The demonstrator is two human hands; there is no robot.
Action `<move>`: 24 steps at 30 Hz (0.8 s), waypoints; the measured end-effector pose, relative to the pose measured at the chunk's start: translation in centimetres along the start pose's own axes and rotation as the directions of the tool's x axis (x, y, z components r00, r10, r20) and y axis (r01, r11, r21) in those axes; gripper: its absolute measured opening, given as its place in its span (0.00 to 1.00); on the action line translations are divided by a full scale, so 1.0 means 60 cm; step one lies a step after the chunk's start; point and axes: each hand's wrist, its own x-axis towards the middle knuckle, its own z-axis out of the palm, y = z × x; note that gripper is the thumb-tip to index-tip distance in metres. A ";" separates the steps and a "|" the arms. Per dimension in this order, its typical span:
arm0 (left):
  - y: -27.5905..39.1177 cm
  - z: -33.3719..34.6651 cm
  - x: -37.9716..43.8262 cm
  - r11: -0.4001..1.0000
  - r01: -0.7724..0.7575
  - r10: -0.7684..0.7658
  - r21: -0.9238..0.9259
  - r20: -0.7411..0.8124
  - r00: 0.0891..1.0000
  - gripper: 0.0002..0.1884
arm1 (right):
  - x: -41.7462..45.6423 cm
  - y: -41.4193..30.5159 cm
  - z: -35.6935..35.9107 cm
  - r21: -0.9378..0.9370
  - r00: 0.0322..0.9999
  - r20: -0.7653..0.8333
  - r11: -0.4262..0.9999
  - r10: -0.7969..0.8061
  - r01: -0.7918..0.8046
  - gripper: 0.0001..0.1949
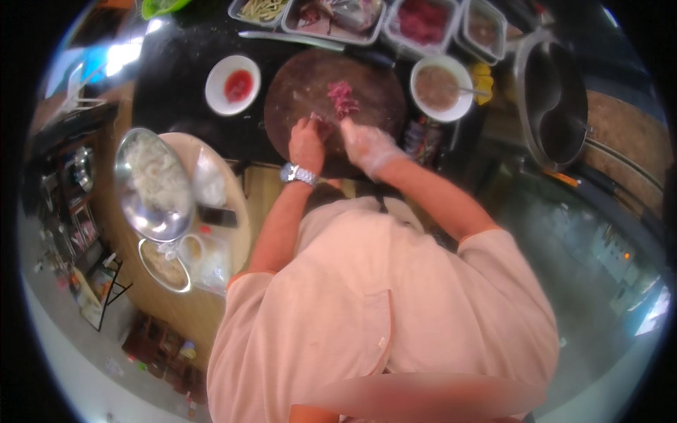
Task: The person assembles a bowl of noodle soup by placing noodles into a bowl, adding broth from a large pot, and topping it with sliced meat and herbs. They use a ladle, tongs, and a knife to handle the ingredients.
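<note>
A round cutting board [288, 79] lies on the black counter before me. My left hand [307, 145], with a metal watch at the wrist, bends its fingers over a piece of reddish meat [322, 124] on the board. Close to its right is my right hand [365, 145], in a clear thin glove, its fingers curled; what they hold is blurred, and I cannot tell whether it is a knife. Beyond both hands lies a small heap of cut red meat [342, 98]. A long metal blade-like thing [291, 40] rests behind the board.
A white bowl with red contents [217, 87] stands left, another with brownish contents and a spoon [438, 90] right. Plastic containers of food [423, 24] line the back. A divided metal pot [555, 100] is at far right. A steel bowl of white food [156, 177] stands on a round stool [235, 201].
</note>
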 end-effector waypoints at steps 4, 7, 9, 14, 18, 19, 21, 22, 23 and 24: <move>-0.008 0.006 -0.008 0.999 -0.033 0.034 0.010 -0.050 0.998 0.10 | -0.075 0.004 0.015 -0.031 0.994 0.067 0.996 0.083 -0.081 0.11; -0.018 0.010 -0.004 0.998 -0.043 0.044 0.035 -0.027 0.999 0.12 | -0.040 -0.017 0.017 0.008 0.994 0.095 0.998 0.055 -0.056 0.12; -0.010 0.005 0.002 0.999 -0.042 0.042 -0.005 0.012 0.999 0.12 | 0.012 -0.029 0.029 0.032 1.000 0.027 0.999 0.014 -0.015 0.12; -0.010 0.003 -0.002 1.000 -0.009 0.009 -0.027 -0.006 1.000 0.13 | -0.030 -0.024 0.001 -0.026 0.983 0.178 0.999 0.034 -0.030 0.24; -0.004 -0.001 -0.006 0.998 -0.022 0.018 -0.056 -0.059 0.998 0.12 | -0.056 -0.017 0.020 0.010 0.973 0.184 0.990 0.138 -0.143 0.13; -0.003 0.000 -0.008 0.998 -0.020 0.016 -0.052 -0.079 0.997 0.12 | -0.033 -0.025 0.023 0.026 0.983 0.157 0.994 0.101 -0.106 0.13; -0.012 0.004 -0.007 0.999 -0.037 0.036 -0.028 -0.033 0.999 0.11 | 0.031 -0.042 0.020 0.059 0.996 0.089 0.998 0.021 -0.027 0.13; -0.015 0.005 -0.002 0.999 -0.051 0.051 -0.013 -0.012 0.999 0.10 | 0.062 -0.044 0.016 0.076 0.998 0.052 0.997 0.022 -0.026 0.13; -0.011 0.004 0.000 0.999 -0.042 0.042 0.004 -0.005 0.999 0.10 | 0.088 -0.045 0.015 0.099 0.999 0.016 0.995 0.030 -0.031 0.13; -0.008 0.003 0.000 0.999 -0.024 0.024 0.023 -0.006 1.000 0.09 | 0.100 -0.054 0.011 0.117 0.999 -0.015 0.993 0.029 -0.027 0.13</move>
